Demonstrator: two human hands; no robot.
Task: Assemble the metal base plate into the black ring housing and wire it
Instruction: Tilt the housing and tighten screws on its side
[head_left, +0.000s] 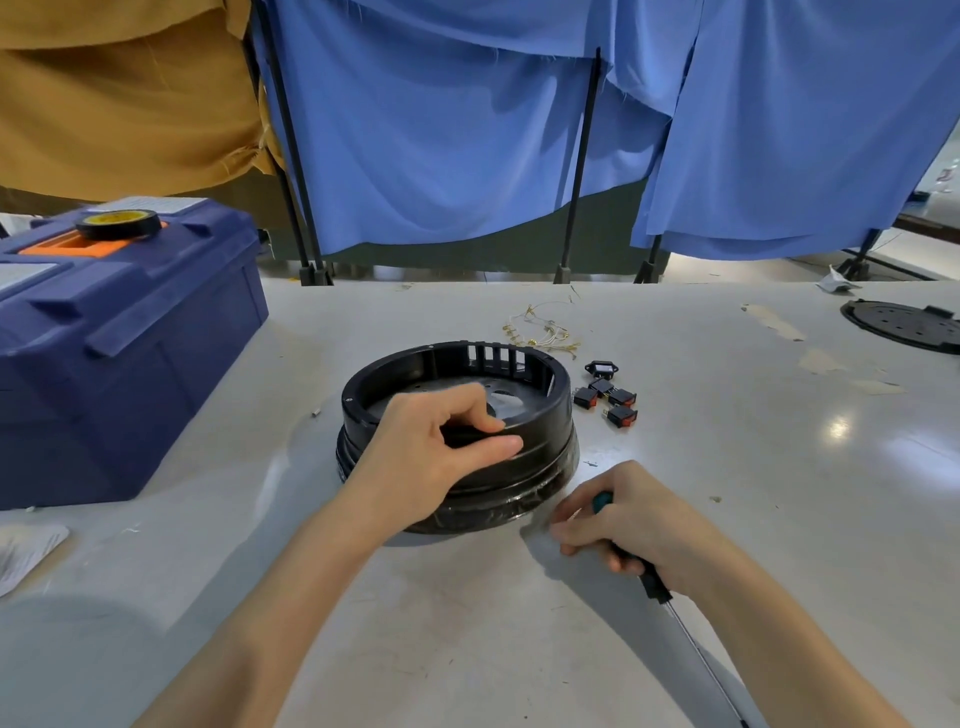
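Note:
The black ring housing stands on the white table, open side up. A dark plate with holes lies inside it. My left hand grips the near rim, thumb inside and fingers on the outer wall. My right hand rests on the table just right of the housing and holds a screwdriver, its teal handle end poking out above the fingers and its shaft pointing back toward me. Thin wires with gold terminals lie behind the housing.
Several black and red rocker switches lie to the right of the housing. A blue toolbox with a tape roll on top fills the left. A black round plate sits far right. Blue cloth screens stand behind the table.

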